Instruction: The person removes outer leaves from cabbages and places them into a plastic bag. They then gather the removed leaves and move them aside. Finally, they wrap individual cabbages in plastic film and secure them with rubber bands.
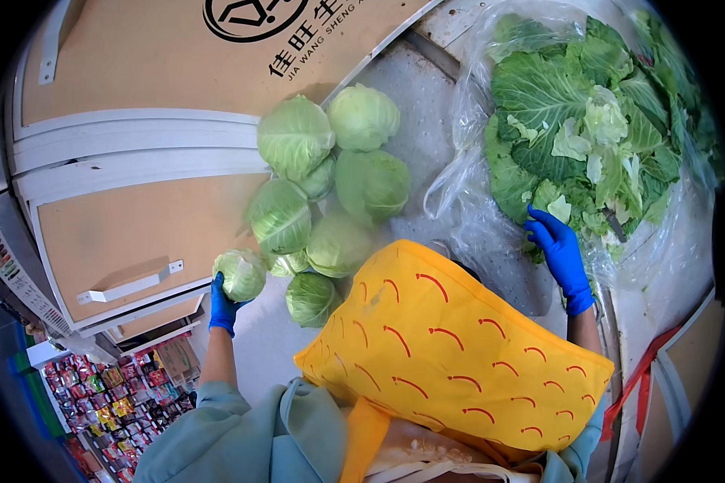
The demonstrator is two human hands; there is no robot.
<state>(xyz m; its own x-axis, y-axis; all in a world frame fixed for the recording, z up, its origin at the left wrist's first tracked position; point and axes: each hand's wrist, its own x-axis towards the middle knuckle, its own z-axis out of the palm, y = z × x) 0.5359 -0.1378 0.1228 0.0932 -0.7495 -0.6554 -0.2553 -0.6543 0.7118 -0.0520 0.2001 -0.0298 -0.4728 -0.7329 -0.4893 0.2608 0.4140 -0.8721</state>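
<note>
Both hands wear blue gloves. My left hand [225, 307] holds a small pale green cabbage [240, 275] from below, its thumb on the near left side. Several whole cabbages [373, 186] lie in a cluster to the right of that one, beside a tan cabinet. My right hand [553, 249] is at the lower edge of a heap of loose cabbage leaves [538, 96], with its fingers bent; whether it grips a leaf is not plain. Clear plastic sheeting [459, 160] lies under and around the heap. A dark, narrow object [614, 225] sits among the leaves.
A tan cabinet [139, 229] with white edges and handles takes up the left. A yellow apron [459, 356] with red marks covers my front. Racks of packaged goods [121, 404] stand at the lower left. A red strap [643, 380] hangs at the lower right.
</note>
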